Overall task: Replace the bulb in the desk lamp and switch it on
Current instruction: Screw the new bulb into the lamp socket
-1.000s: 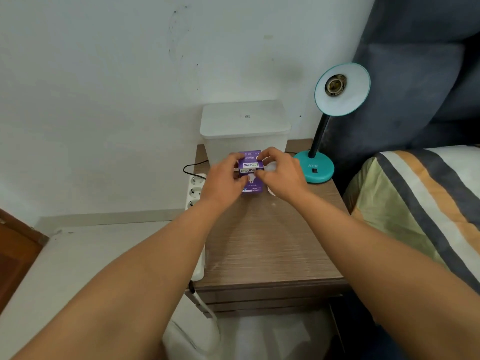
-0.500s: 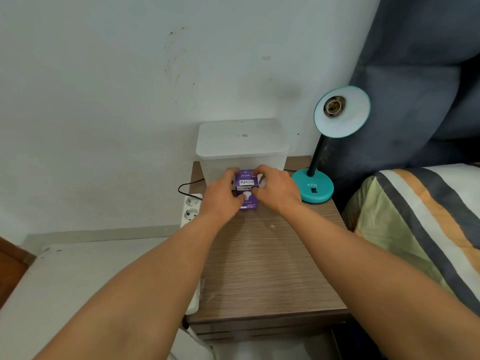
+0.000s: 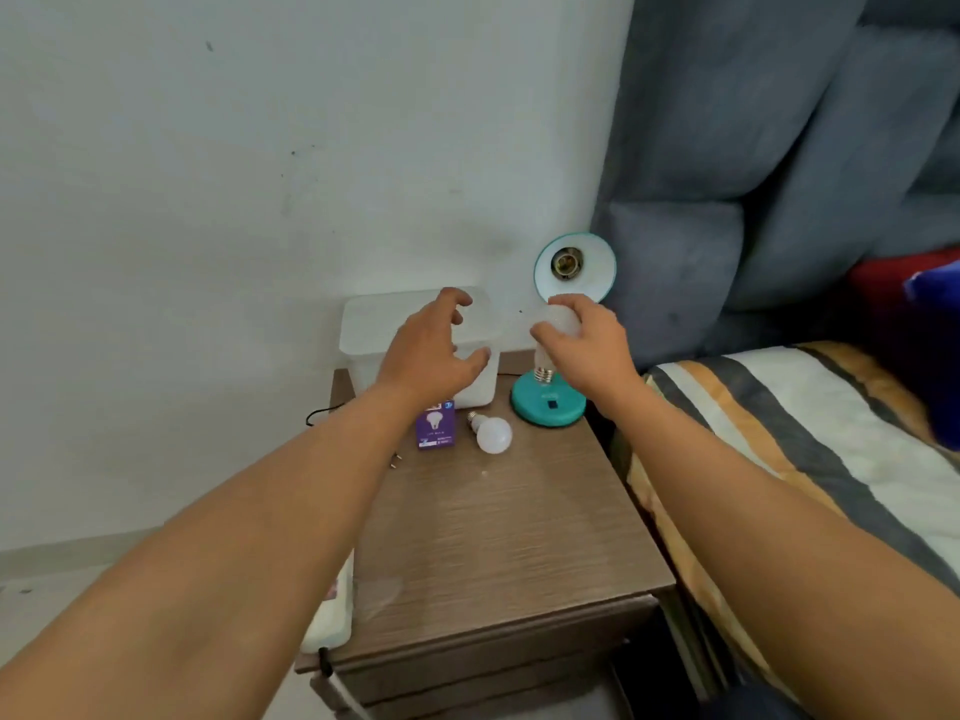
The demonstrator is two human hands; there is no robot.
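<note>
A teal desk lamp (image 3: 548, 405) stands at the back right of the wooden nightstand (image 3: 498, 537). Its round shade (image 3: 587, 265) faces me with a bare socket (image 3: 565, 263) in it. My right hand (image 3: 587, 345) grips a white bulb (image 3: 558, 324) just below the shade, screw base pointing down. My left hand (image 3: 431, 350) hovers in front of the white plastic box, fingers spread, holding nothing. A second white bulb (image 3: 492, 433) lies on the nightstand beside the purple bulb carton (image 3: 436, 428).
A lidded white plastic box (image 3: 374, 330) sits at the back of the nightstand against the wall. A white power strip (image 3: 332, 615) hangs along the nightstand's left edge, with a black cord (image 3: 317, 413) behind. The bed with a striped cover (image 3: 779, 433) lies to the right.
Both hands left the purple carton, which now lies on the nightstand. My right hand has risen toward the shade holding a bulb. My left hand lifted, open. The view tilted upward.
</note>
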